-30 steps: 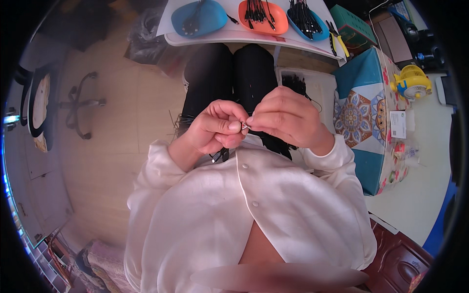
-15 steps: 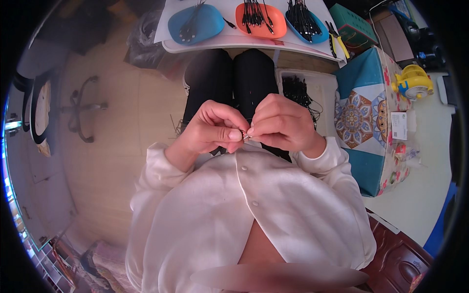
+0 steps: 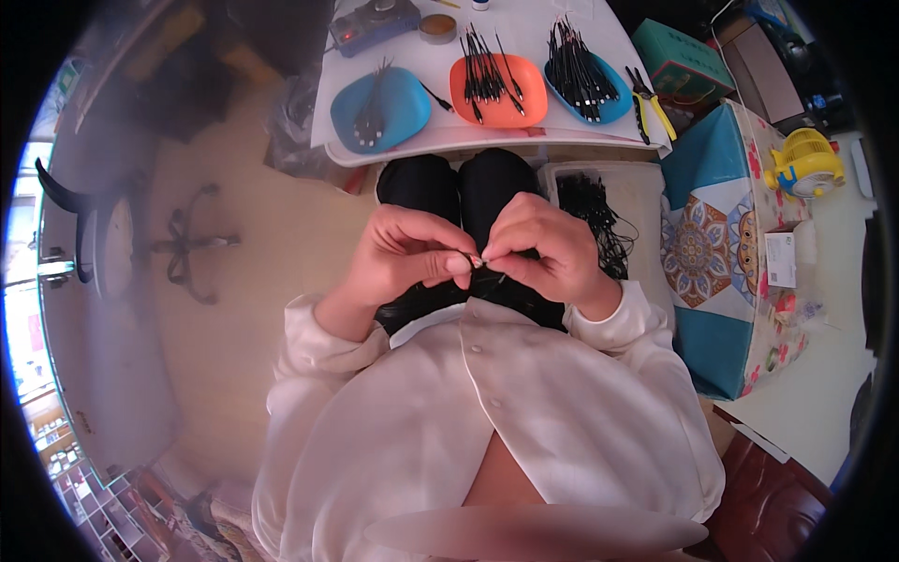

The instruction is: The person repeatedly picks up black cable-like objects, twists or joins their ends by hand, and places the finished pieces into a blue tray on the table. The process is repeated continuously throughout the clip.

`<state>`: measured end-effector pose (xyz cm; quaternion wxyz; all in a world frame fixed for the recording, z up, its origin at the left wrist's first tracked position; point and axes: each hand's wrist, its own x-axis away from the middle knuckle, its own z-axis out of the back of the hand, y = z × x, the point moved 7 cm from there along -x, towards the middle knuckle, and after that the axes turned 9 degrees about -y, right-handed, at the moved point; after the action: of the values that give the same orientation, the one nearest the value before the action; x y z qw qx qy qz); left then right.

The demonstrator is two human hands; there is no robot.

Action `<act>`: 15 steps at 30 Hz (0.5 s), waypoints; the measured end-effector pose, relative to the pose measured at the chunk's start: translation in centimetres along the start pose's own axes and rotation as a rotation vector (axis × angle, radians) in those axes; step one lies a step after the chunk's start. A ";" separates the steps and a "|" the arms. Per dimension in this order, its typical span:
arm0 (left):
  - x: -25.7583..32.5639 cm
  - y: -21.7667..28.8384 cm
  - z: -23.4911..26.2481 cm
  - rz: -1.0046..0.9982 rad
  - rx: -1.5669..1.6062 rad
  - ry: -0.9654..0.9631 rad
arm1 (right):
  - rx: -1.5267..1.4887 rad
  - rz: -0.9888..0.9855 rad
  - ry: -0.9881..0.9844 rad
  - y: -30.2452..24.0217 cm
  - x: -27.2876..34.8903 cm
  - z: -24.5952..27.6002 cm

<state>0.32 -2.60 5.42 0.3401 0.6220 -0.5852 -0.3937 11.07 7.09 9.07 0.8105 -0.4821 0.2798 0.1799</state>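
Observation:
Over my lap, my left hand [image 3: 412, 255] and my right hand [image 3: 551, 245] meet almost fingertip to fingertip. Between them is the end of a thin black cable [image 3: 477, 263], with short reddish and pale bare wires showing. The left thumb and forefinger pinch the cable just behind these wires. My right thumb and forefinger are pressed together at the wire tips. Most of the cable is hidden by the hands and the dark trousers.
On the white table [image 3: 440, 139] ahead are a left blue plate [image 3: 409, 94], an orange plate [image 3: 534, 108] and a right blue plate [image 3: 618, 105], all with cables. Yellow-handled pliers [image 3: 661, 117] lie rightward. A bin [image 3: 646, 183] of black cables stands below; a yellow fan [image 3: 807, 167] is farther right.
My view has tilted up, bringing a grey-blue device and a round tin at the table's back into sight. Both hands keep their pinch, with the right fingertips slightly shifted at the wires.

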 end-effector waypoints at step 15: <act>-18.7 9.7 14.3 -0.153 -1.854 0.151 | 0.309 -0.287 0.045 15.3 7.7 -3.0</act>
<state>-16.94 15.77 9.15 0.7110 0.1632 0.0289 -0.6834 7.58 11.84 -7.31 0.8857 -0.3906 0.2507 0.0069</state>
